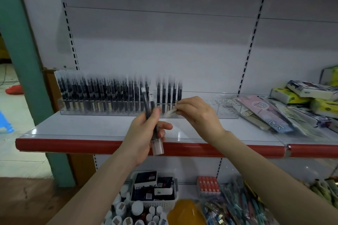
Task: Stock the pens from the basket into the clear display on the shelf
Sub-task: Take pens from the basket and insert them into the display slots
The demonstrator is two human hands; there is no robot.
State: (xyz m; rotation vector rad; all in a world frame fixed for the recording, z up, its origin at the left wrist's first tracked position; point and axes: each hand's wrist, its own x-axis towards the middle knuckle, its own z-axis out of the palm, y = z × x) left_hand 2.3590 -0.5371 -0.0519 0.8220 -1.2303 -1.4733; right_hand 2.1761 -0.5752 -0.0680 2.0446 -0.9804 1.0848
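Note:
My left hand (146, 131) grips a small bunch of black pens (155, 133) upright in front of the shelf, their clear ends pointing down. My right hand (195, 113) pinches the pale tip of one pen (169, 112) between thumb and fingers, just right of the bunch. Behind both hands the clear display (226, 109) stands on the white shelf (91, 128). Its left part holds a dense row of black pens (102, 95); several more stand near the middle (169, 93). The right part of the display holds no pens. The image is blurred by motion.
Flat packets (270, 115) and tissue packs (311, 91) lie on the shelf to the right. Below the red shelf edge (73, 145) sits a white basket (157, 201) with dark boxes, beside small bottles (137, 210), an orange object (184, 212) and bundled pens (234, 204).

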